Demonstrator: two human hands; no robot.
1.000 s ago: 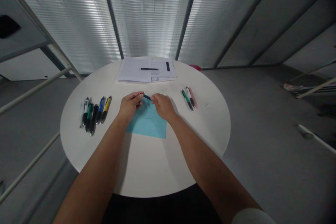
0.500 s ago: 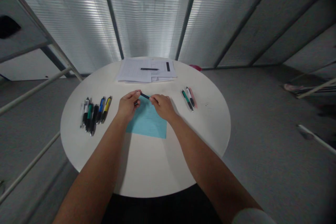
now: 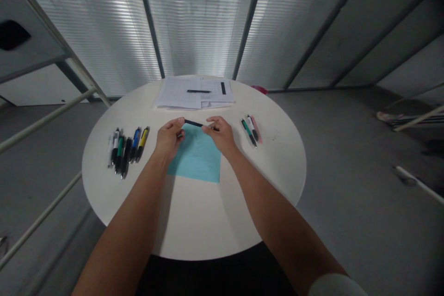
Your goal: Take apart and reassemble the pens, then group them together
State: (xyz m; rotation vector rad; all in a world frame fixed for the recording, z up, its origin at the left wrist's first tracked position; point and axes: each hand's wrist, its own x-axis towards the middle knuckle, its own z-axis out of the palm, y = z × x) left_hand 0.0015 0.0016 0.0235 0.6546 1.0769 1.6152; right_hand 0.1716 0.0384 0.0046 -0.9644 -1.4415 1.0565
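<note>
A dark pen (image 3: 193, 123) is held level between my two hands, above the far edge of a light blue sheet (image 3: 197, 157). My left hand (image 3: 169, 138) pinches its left end. The thumb and fingers of my right hand (image 3: 221, 135) close on its right part, with one finger partly raised. The blue sheet lies flat on the round white table (image 3: 194, 222), its upper corners partly hidden by my hands.
Several pens (image 3: 124, 152) lie in a group at the left. A green pen (image 3: 249, 133) and a white pen (image 3: 253, 128) rest on the right beside something pink. White papers (image 3: 178, 94) with a black pen (image 3: 199, 91) on top lie at the far edge.
My right hand has shifted slightly right along the pen, and its fingers are more spread. More of the pen shows between my hands. My left hand has hardly moved.
</note>
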